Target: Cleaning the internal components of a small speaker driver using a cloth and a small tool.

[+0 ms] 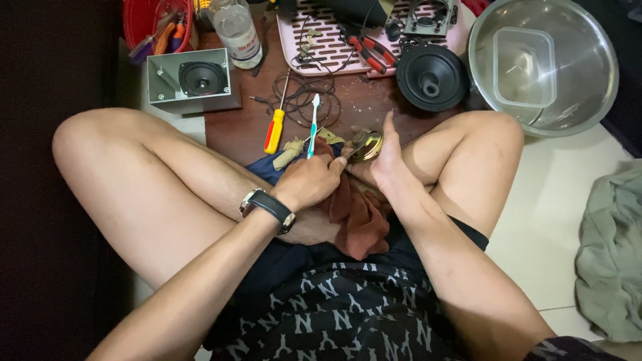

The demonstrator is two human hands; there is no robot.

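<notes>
I sit cross-legged on the floor. My left hand [311, 179], with a black wristwatch [267, 206] on its wrist, grips a white and teal toothbrush [312, 124] whose head points away from me. My right hand [386, 157] holds a small brass-coloured round metal part [366, 144] against my lap. A reddish-brown rag [358, 217] lies across my legs beneath both hands. The brush handle end meets the metal part between the two hands.
A yellow and red screwdriver [274, 130] and tangled wires [304, 93] lie on a brown board [234, 130]. A grey box speaker [190, 80], black speaker cone [431, 75], pink tray [334, 40], red pliers [371, 53], bottle [237, 30], steel bowl [588, 87], grey cloth [612, 254].
</notes>
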